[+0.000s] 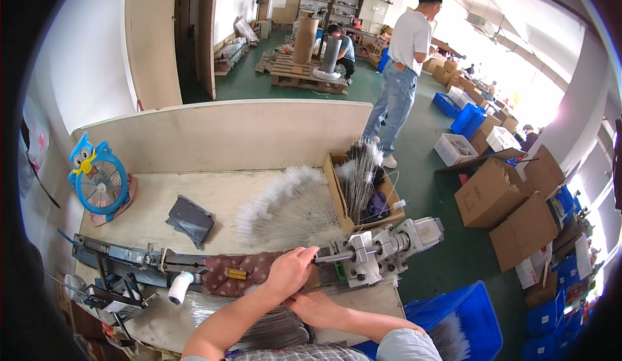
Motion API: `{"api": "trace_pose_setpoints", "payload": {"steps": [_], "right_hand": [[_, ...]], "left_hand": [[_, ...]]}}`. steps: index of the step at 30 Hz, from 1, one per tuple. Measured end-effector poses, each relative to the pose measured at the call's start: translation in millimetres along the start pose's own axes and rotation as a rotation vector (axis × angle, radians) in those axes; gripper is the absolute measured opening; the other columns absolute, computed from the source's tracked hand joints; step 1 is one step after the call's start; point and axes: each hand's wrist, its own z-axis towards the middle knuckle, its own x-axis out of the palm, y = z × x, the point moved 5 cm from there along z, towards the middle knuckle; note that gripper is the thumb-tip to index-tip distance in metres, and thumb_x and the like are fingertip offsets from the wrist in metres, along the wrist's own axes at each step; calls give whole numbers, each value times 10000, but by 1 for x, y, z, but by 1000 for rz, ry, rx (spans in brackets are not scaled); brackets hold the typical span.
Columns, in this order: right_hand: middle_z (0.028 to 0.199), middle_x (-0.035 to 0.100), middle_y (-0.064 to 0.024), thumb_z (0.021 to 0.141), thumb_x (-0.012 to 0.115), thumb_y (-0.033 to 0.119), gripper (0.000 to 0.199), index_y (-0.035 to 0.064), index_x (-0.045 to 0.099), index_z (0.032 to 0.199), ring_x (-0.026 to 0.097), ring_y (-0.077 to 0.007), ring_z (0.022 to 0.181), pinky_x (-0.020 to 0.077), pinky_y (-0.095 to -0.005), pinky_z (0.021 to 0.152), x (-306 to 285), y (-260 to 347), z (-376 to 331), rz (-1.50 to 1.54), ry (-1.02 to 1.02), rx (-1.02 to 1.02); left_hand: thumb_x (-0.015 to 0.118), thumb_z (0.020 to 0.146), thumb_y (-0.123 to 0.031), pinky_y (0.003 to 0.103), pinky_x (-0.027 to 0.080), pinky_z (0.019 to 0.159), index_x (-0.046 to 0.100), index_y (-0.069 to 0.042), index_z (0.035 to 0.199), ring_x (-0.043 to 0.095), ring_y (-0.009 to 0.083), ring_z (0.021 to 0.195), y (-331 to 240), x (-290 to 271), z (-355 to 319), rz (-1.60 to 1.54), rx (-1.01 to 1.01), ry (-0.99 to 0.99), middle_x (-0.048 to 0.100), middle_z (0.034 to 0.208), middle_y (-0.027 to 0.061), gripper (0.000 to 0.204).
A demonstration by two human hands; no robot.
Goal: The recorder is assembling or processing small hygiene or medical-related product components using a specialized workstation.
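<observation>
My left hand (293, 271) reaches to the grey metal spindle (338, 256) of a bench machine (389, 251), its fingers pinched together at the spindle's left end. Whatever lies between those fingers is too small to make out. Closer to me, my right hand (317, 309) is curled beside a stack of thin metal wires (269, 330); its fingertips are partly hidden by my left wrist. Under and left of my left hand lies a brown dotted cloth (217, 271) with a small yellow piece (236, 273) on it. A white pipe elbow (181, 288) stands left of the wires.
White-tufted wire brushes (285, 199) lie fanned beyond the machine, beside a cardboard box (335, 189) of more brushes. A blue fan (100, 183) and dark pads (191, 220) sit at left. A blue bin (483, 322) stands right; one person (405, 56) stands beyond, another (346, 48) crouches.
</observation>
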Motion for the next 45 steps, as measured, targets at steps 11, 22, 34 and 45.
{"api": "trace_pose_setpoints", "payload": {"steps": [11, 22, 34, 45], "right_hand": [[856, 537, -153, 747, 527, 33, 109, 18, 521, 854, 618, -315, 750, 526, -394, 621, -22, 14, 9, 33, -63, 134], [764, 497, -33, 640, 589, 91, 159, 80, 535, 789, 570, -179, 757, 504, -264, 620, -102, -7, 19, -560, -229, -13], [807, 653, -83, 756, 658, 363, 221, 190, 717, 881, 605, -282, 841, 474, -397, 737, -122, -67, 36, 29, 33, 250], [727, 638, 4, 724, 681, 318, 178, 141, 692, 739, 557, -204, 806, 476, -344, 705, -78, 11, 129, 281, -239, -211]], "left_hand": [[602, 783, -124, 390, 476, 844, 622, -79, 1061, 587, 243, 993, 59, 30, 25, 526, 8, 339, 640, 992, 73, 282], [689, 684, -57, 330, 509, 768, 651, -50, 931, 628, 225, 870, -35, -114, -103, 122, 274, -169, 644, 965, 72, 250], [695, 668, -34, 327, 499, 563, 674, -61, 857, 633, 239, 636, 2, -108, -137, 38, 23, -314, 657, 757, 68, 192], [599, 844, -45, 267, 517, 635, 628, 82, 961, 642, 168, 696, 38, -86, -154, -814, -726, -399, 661, 776, 128, 175]]}}
